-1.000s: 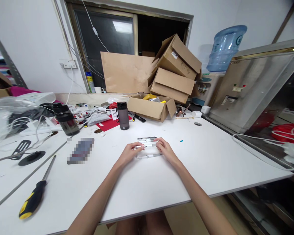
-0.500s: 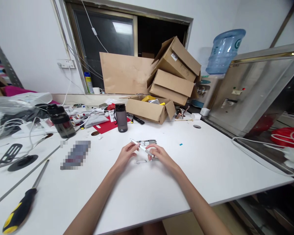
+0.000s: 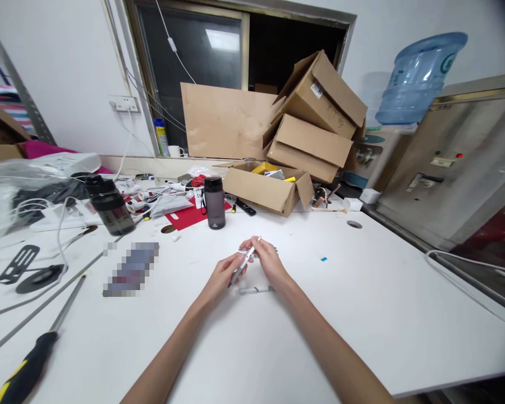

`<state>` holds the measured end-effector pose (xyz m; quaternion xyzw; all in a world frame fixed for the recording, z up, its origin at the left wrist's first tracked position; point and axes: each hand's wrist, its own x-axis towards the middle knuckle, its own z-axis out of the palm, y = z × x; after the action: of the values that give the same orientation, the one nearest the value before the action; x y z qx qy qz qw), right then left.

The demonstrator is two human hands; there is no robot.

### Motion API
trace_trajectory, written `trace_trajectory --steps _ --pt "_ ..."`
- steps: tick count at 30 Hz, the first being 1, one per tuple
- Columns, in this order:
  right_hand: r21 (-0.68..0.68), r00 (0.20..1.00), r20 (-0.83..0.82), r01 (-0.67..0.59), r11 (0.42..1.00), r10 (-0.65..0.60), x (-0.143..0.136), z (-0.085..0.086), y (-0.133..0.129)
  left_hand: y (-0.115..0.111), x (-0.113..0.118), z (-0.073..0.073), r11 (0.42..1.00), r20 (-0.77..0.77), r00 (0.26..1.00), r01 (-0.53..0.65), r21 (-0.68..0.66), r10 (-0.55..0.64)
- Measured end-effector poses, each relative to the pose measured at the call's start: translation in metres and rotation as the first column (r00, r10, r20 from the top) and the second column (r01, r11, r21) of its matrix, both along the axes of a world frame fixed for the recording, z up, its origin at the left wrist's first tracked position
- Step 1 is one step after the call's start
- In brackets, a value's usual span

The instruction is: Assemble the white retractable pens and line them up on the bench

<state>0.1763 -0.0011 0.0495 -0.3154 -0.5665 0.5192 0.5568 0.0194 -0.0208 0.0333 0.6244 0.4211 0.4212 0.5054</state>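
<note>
A white pen (image 3: 247,259) with a grey grip slants between my hands above the white table, its dark tip pointing down toward me. My left hand (image 3: 224,275) is closed on it near the middle. The fingers of my right hand (image 3: 270,261) pinch its upper end. Just below the hands, a clear-and-white pen or pen piece (image 3: 252,290) lies on the tabletop, its right end partly behind my right wrist. Other pens behind my fingers are mostly hidden.
A large screwdriver (image 3: 46,342) and a pixelated flat object (image 3: 131,269) lie left. Two dark bottles, a grey one (image 3: 215,205) and a black-topped one (image 3: 109,207), stand behind, near an open cardboard box (image 3: 256,188). A small blue scrap (image 3: 324,259) lies right.
The pen has swung round: its tilt is reversed, with the upper end now on the right. My right hand has moved up and away to its top end. The camera view has shifted slightly.
</note>
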Motion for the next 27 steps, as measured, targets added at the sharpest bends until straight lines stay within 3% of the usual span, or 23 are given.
trace_trajectory --steps 4,8,13,19,27 --pt "-0.083 0.956 -0.291 0.017 0.996 -0.041 0.010 0.004 0.008 0.012 0.000 0.006 1.000 -0.089 0.996 0.021 0.008 -0.020" --pt "-0.117 0.882 -0.464 0.033 0.993 -0.083 0.026 0.010 0.013 0.019 -0.002 0.006 0.990 -0.209 0.978 0.037 0.139 -0.008" --pt "-0.104 0.887 -0.460 0.002 0.995 -0.050 0.051 0.014 0.008 0.014 -0.008 -0.010 0.966 -0.277 0.954 -0.041 0.255 0.113" --pt "-0.111 0.886 -0.458 0.025 0.993 -0.073 0.067 0.012 0.004 0.011 -0.010 -0.018 0.966 -0.369 0.926 0.015 0.257 0.084" --pt "-0.105 0.887 -0.453 0.050 0.993 -0.092 0.067 0.012 0.002 0.016 -0.010 -0.022 0.966 -0.367 0.927 0.031 0.259 0.069"
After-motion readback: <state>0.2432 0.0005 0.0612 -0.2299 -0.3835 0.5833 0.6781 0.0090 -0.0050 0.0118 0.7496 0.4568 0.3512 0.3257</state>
